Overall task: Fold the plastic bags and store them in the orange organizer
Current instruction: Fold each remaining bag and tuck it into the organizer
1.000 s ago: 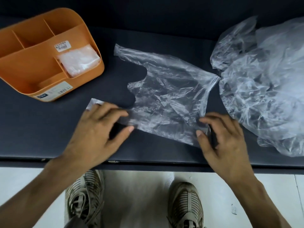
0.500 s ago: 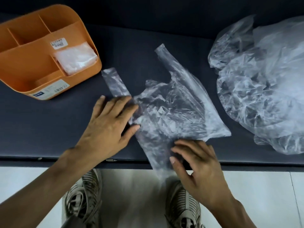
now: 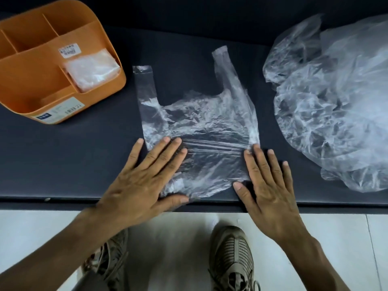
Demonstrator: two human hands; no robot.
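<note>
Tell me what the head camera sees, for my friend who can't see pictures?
Two flat hands, left hand and right hand, press a clear plastic bag on a dark table, handles pointing away. An orange organizer holding a folded bag sits left; a crumpled bag pile lies right.

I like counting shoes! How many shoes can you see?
2. The left shoe is on the floor under the left arm, partly hidden by it; the right shoe is beside it, below the table edge.

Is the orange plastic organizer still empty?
No, a folded clear plastic bag already sits in the right front compartment of the orange plastic organizer.
</note>
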